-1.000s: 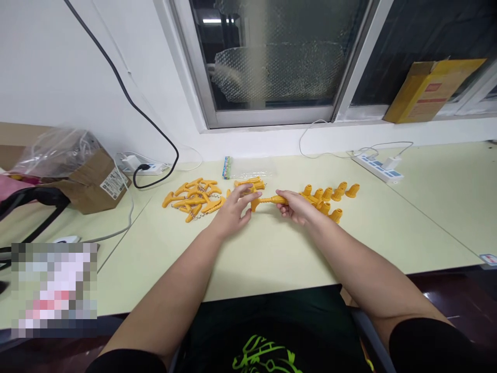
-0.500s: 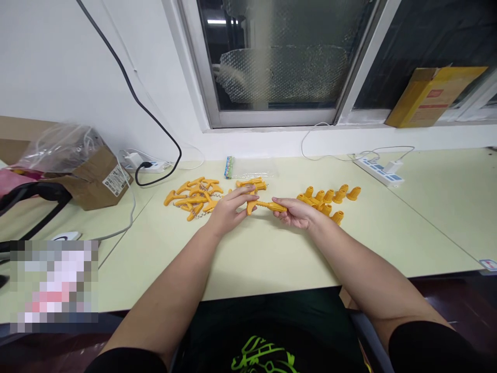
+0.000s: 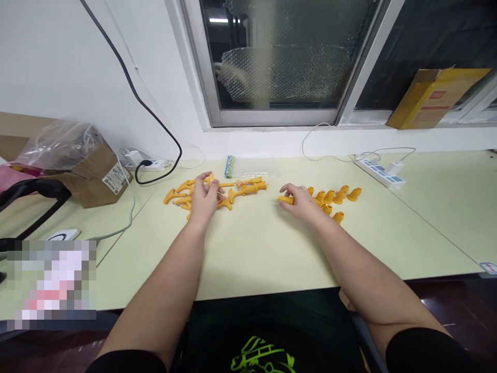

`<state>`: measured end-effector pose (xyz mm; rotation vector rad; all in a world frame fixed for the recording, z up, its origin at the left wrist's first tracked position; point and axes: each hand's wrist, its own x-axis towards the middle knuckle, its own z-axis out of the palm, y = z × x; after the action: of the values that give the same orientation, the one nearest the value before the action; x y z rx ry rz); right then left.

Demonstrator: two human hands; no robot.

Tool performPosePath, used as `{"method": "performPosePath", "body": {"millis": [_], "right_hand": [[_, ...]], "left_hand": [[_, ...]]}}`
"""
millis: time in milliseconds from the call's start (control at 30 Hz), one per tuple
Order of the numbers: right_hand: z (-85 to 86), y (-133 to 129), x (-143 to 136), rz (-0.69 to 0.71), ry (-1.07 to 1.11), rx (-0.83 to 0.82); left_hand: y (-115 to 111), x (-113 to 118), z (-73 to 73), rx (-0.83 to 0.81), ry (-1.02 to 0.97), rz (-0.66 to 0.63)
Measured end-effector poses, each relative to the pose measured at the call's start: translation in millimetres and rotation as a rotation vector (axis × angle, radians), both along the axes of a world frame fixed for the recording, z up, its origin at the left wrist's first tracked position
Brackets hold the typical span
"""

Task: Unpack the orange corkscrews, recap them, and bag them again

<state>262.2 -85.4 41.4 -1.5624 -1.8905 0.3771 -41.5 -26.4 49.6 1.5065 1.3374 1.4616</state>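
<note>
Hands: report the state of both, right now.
Left hand: fingers curled at a yellow handle; firm grip cannot be told.
Right hand: closed, holding a yellow cap.

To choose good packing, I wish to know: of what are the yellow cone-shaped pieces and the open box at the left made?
Yellow cone-shaped pieces: probably moulded plastic, slightly glossy; their even colour and ribbed shape suggest it.
Open box: matte cardboard, by its plain brown, creased panels and folded flaps.
</note>
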Motion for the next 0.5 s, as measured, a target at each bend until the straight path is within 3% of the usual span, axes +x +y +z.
{"method": "performPosePath", "body": {"millis": [100, 233, 367, 500], "right_hand": [[-0.6, 2.1, 4.8, -0.023, -0.237, -0.05], [-6.4, 6.0, 8.5, -0.125, -0.348, -0.124], [-14.7, 10.9, 15.1, -0.255, -0.403, -0.133], [-21.1, 13.6, 19.2, -0.29, -0.427, -0.117]], "left_hand": [[5.6, -15.3, 2.0, 0.08, 0.102, 0.174], [6.9, -30.9, 3.8, 0.215, 0.396, 0.339], [11.9, -38.7, -1.6, 0.198, 0.529, 0.301], [19.1, -42.3, -13.7, 0.087, 0.61, 0.234]]}}
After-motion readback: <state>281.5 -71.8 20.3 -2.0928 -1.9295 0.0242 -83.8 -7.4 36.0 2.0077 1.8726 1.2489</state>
